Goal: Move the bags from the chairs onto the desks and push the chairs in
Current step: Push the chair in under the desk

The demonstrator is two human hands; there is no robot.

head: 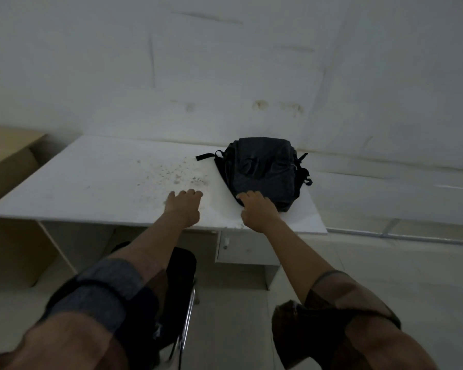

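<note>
Two bare forearms are reaching away from the camera, sleeves bunched near the elbows at 7 and 5 o'clock. Beneath the left arm, at 6 o'clock, a black chair [181, 287] with a chrome frame is standing just in front of a white desk [96, 182], not yet pushed under it; its seat is mostly hidden by the arm, so I cannot tell whether anything is lying on it. On the desk at about 1 o'clock from the frame's centre, a black backpack [265, 169] is sitting toward the right end, straps trailing to either side, close to the wall behind. The right hand [257, 209] is resting on the near edge of the backpack with fingers curled over the fabric, seemingly pinching it lightly, likely to settle it away from the desk's edge. The left hand [183, 206] is lying on the bare desktop just left of the bag, fingers loosely curled and holding nothing, probably bracing. A small drawer unit [246, 249] is hanging under the desk at the right. Judging by this, the bag seems placed and the chair comes next.
</note>
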